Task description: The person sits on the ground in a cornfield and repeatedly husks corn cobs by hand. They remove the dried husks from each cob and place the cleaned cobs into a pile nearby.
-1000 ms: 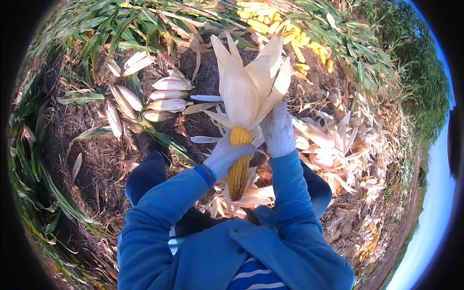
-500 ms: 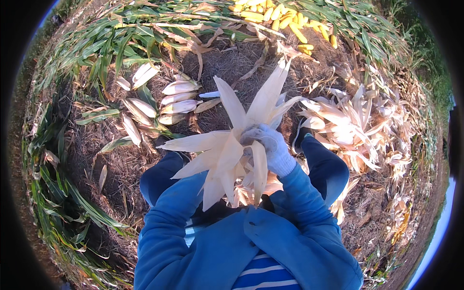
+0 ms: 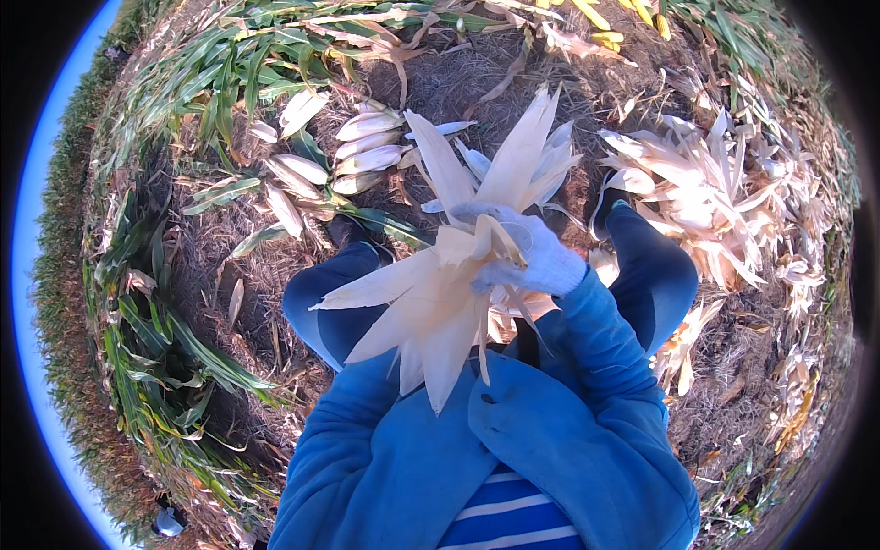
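A spread of pale, dry corn husks (image 3: 431, 298) fans out in front of my chest, its long leaves splayed in several directions. My right hand (image 3: 527, 252), in a whitish knit glove, grips these husks at their middle, with its fingers above and its thumb below. My left hand is hidden beneath the husks; only its blue sleeve (image 3: 357, 399) leads up to them. Whether a cob is still inside the husks cannot be seen.
Several unhusked corn ears (image 3: 368, 151) lie on the ground at the far left, beside green stalks (image 3: 266, 64). A heap of loose husks (image 3: 701, 197) spreads to the right of my right leg (image 3: 651, 275). Some yellow cobs (image 3: 607, 38) show at the far edge.
The view has shifted, so the ground things sit higher and farther right, and most yellow cobs have left the picture. My right hand's fingers and thumb are farther apart around the husks.
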### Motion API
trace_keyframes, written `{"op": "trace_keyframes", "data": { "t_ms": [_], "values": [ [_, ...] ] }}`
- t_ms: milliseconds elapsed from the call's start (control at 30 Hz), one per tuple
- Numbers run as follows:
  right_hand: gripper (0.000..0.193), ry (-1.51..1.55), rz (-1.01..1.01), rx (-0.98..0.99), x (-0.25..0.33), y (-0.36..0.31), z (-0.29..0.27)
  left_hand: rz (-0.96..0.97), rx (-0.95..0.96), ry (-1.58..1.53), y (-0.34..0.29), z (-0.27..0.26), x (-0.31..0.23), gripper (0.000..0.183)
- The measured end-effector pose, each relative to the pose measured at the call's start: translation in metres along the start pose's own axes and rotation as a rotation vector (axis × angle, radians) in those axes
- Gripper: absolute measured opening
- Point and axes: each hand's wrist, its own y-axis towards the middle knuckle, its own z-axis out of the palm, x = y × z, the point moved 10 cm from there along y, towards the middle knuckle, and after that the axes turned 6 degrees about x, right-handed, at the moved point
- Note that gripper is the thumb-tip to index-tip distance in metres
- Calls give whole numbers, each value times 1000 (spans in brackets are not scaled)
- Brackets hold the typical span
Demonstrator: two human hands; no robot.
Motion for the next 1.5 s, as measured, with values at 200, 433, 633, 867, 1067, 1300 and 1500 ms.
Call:
{"op": "trace_keyframes", "data": {
  "t_ms": [200, 433, 633, 867, 1067, 1300, 1500],
  "values": [
    [73, -624, -115, 182, 10, 1, 52, -48, -3, -14, -42, 1, 9, 57],
    [34, 283, -111, -391, -32, -3, 13, -12, -31, -14, -18, 3, 3, 57],
    [43, 358, -199, -404, -23, -7, -5, 18, -43, -35, 6, 3, -4, 57],
    [51, -311, -296, -118, 23, 6, 34, -1, -49, -33, -20, -11, -9, 56],
    [31, 828, 44, -311, -31, 15, 30, 15, -78, -79, -8, 3, -1, 56],
    [22, 1582, -109, -448, -33, 25, 11, 32, -139, -197, 7, 15, 9, 55],
    [26, 1866, -453, -259, -6, 2, -56, 63, -167, -227, 21, 16, 2, 55]
  ]
}}
